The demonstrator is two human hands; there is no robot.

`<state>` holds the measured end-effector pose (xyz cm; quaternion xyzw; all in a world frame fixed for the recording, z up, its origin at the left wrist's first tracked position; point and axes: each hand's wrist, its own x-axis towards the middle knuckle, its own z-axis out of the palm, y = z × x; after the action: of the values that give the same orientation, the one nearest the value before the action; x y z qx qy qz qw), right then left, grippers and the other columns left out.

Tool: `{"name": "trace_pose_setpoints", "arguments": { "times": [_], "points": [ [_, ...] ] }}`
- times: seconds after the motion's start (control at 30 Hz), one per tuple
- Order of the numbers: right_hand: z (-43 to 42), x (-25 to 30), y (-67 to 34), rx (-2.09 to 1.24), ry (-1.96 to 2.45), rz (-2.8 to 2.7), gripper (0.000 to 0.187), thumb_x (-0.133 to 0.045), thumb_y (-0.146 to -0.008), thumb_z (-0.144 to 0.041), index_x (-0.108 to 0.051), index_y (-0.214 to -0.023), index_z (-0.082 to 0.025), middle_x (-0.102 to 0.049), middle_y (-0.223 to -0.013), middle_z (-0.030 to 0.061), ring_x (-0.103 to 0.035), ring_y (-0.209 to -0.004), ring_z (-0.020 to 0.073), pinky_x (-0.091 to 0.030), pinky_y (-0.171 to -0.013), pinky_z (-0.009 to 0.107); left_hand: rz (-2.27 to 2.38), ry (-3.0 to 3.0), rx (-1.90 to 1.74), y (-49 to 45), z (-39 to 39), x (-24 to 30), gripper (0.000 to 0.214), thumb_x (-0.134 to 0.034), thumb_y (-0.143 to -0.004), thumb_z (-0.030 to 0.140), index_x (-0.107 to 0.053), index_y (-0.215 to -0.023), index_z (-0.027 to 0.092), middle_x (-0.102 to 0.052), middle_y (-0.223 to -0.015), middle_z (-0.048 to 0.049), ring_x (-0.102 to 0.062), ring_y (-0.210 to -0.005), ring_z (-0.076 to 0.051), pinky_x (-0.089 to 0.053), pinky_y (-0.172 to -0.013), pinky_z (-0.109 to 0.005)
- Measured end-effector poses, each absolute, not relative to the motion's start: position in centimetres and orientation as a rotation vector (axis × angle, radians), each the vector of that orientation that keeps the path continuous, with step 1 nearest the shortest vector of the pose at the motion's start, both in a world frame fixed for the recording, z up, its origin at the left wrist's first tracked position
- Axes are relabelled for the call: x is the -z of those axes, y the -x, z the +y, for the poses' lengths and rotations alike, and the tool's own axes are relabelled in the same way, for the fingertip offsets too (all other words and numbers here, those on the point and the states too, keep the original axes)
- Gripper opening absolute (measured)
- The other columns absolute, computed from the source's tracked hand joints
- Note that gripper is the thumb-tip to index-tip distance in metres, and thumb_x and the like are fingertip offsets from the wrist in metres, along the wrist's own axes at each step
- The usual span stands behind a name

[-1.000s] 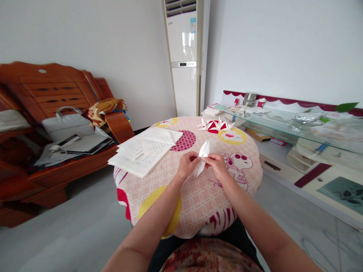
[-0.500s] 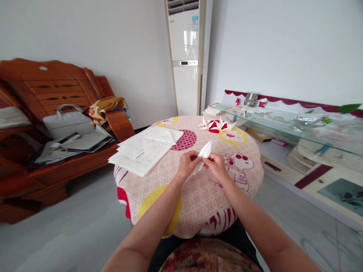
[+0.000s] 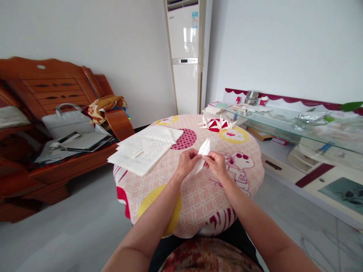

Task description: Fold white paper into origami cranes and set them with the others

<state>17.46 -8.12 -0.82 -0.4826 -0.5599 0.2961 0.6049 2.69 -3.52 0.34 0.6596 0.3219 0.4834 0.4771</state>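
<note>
Between my hands is a piece of folded white paper (image 3: 204, 146), long and pointed, held above the table. My left hand (image 3: 187, 162) pinches its left edge near the middle. From the other side, my right hand (image 3: 216, 164) grips the edge with thumb and fingers closed. The fingertips cover part of the folds. Several folded paper cranes (image 3: 217, 124) stand together at the far side of the table, beyond my hands. A stack of handwritten sheets (image 3: 147, 149) lies to the left of my left hand.
The round table (image 3: 195, 200) wears a patterned pink cloth. A wooden bench (image 3: 56, 90) with a grey bag (image 3: 64, 120) and papers stands at left. On the right runs a glass-topped cabinet (image 3: 283, 126) with clutter on it. An air conditioner (image 3: 185, 87) stands in the corner.
The paper's upper part has opened wider and turned slightly between my fingers. My right fingers have shifted a little along its edge. The cranes and the stack of sheets stay put.
</note>
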Motion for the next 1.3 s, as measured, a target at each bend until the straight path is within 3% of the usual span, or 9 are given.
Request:
{"name": "trace_pose_setpoints", "arguments": {
  "times": [0.3, 0.5, 0.7, 0.97, 1.3],
  "points": [
    [-7.93, 1.12, -17.57, -0.634, 1.178, -1.307, 0.033, -0.063, -0.08, -0.046, -0.055, -0.061, -0.02, -0.056, -0.049, -0.0029, -0.051, -0.044, 0.0122, -0.04, -0.044, 0.023, 0.653, -1.431, -1.004, -2.7, -3.58, -0.53, 0.033, -0.082, -0.064, 0.036, -0.065, -0.079, 0.012, -0.069, -0.072, -0.0031, -0.062, -0.061, -0.013, -0.045, -0.057, -0.023],
    [-8.36, 0.89, -17.51, -0.546, 1.177, -1.369, 0.041, -0.056, -0.087, -0.046, -0.051, -0.056, -0.02, -0.053, -0.049, -0.0027, -0.05, -0.046, 0.0116, -0.04, -0.048, 0.024, 0.729, -1.322, -0.992, -2.81, -3.65, -0.5, 0.035, -0.087, -0.054, 0.033, -0.065, -0.073, 0.012, -0.068, -0.065, -0.0022, -0.059, -0.055, -0.013, -0.043, -0.053, -0.023],
    [-8.49, 0.72, -17.4, -0.571, 1.07, -1.364, 0.023, -0.07, -0.077, -0.043, -0.069, -0.077, -0.019, -0.068, -0.071, 0.0013, -0.06, -0.063, 0.0152, -0.047, -0.059, 0.026, 0.743, -1.186, -1.095, -2.55, -3.34, -0.4, 0.038, -0.088, -0.053, 0.037, -0.063, -0.065, 0.013, -0.064, -0.06, 0.0005, -0.053, -0.051, -0.008, -0.039, -0.052, -0.021],
    [-8.44, 0.6, -17.17, -0.82, 1.095, -1.238, 0.021, -0.074, -0.07, -0.039, -0.069, -0.066, -0.019, -0.065, -0.058, 0.001, -0.057, -0.053, 0.0149, -0.046, -0.052, 0.027, 0.738, -1.108, -1.05, -2.6, -3.23, -0.14, 0.043, -0.09, -0.049, 0.041, -0.062, -0.067, 0.013, -0.067, -0.064, -0.0014, -0.058, -0.053, -0.012, -0.044, -0.055, -0.025],
    [-8.63, 0.52, -17.13, -0.822, 1.107, -1.213, 0.025, -0.072, -0.072, -0.04, -0.065, -0.061, -0.019, -0.063, -0.054, 0.0011, -0.055, -0.049, 0.0141, -0.044, -0.048, 0.026, 0.739, -1.192, -1.097, -2.76, -3.47, -0.25, 0.044, -0.089, -0.053, 0.045, -0.065, -0.07, 0.012, -0.067, -0.065, -0.0022, -0.058, -0.054, -0.012, -0.044, -0.055, -0.024]
  ]
}}
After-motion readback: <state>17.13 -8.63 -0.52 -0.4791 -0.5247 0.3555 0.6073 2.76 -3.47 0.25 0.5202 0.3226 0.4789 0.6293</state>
